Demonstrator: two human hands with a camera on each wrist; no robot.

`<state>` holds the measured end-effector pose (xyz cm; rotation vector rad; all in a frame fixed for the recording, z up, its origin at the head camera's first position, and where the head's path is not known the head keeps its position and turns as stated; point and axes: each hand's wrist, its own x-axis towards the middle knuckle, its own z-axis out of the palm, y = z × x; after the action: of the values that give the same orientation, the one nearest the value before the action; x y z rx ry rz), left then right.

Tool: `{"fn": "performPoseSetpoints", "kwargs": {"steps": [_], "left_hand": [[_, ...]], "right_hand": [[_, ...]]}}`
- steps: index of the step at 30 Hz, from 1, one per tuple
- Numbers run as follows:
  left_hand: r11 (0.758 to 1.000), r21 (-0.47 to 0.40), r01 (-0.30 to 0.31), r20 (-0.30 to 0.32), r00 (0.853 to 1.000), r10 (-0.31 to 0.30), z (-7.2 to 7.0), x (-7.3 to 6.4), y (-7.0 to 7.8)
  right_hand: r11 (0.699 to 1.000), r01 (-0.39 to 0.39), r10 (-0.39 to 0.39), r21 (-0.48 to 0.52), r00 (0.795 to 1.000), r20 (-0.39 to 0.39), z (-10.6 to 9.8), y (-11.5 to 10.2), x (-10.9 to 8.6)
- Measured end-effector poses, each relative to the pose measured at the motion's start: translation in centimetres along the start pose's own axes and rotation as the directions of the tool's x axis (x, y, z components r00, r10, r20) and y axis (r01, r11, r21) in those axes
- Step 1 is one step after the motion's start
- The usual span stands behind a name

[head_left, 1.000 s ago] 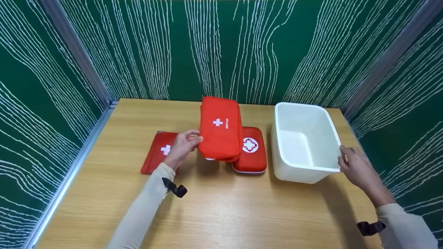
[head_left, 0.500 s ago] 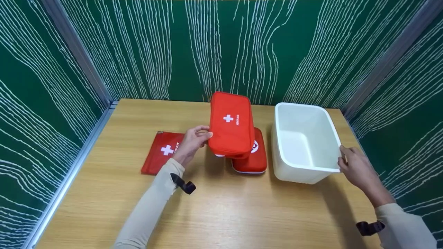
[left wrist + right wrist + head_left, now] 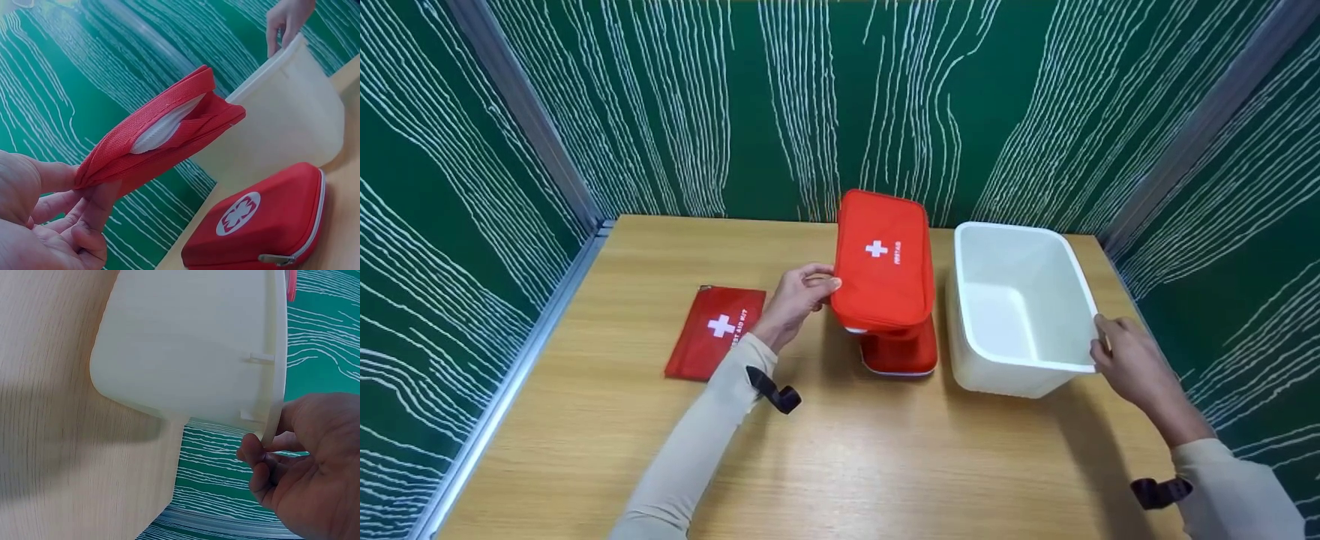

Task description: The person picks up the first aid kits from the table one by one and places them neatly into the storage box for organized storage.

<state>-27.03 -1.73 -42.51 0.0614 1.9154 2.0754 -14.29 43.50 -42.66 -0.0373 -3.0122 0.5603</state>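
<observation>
My left hand pinches the left edge of a red first aid pouch with a white cross, thumb on top. The pouch is held in the air, and in the left wrist view its side gapes at a white strip. Below it, partly hidden in the head view, a red hard-shell first aid case with a round white emblem and a zip lies on the table. With curled fingers my right hand grips the near right corner of the rim of a white plastic bin. Nothing lies inside the bin.
A flat red first aid kit pouch lies on the wooden table left of my left hand. Green walls with white line patterns enclose the table at the back and both sides.
My left hand has carried the red pouch rightward and slightly away, from beside the hard-shell case to above it. My right hand and the bin have stayed in place.
</observation>
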Motion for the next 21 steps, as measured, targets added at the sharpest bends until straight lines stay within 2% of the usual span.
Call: {"fn": "performPoseSetpoints", "kwargs": {"steps": [5, 8, 14, 21], "left_hand": [[0.999, -0.024, -0.048, 0.044, 0.998, 0.049, 1.1, 0.1, 0.0], [0.998, -0.037, -0.057, 0.069, 0.996, 0.06, 1.8, 0.3, 0.1], [1.0, -0.017, -0.021, 0.103, 0.994, 0.022, 3.5, 0.4, 0.5], [0.999, -0.032, -0.011, 0.157, 0.988, 0.016, 5.4, 0.5, 0.7]], "right_hand": [[1.0, 0.022, -0.023, -0.012, 0.999, -0.026, 0.0, 0.0, 0.1], [0.999, 0.037, -0.038, -0.015, 0.998, -0.04, 0.0, 0.1, 0.1], [1.0, 0.004, -0.004, 0.008, 1.0, 0.01, -0.1, 0.2, 0.1], [1.0, 0.009, -0.009, 0.011, 1.0, 0.014, 0.0, 0.3, 0.1]]}}
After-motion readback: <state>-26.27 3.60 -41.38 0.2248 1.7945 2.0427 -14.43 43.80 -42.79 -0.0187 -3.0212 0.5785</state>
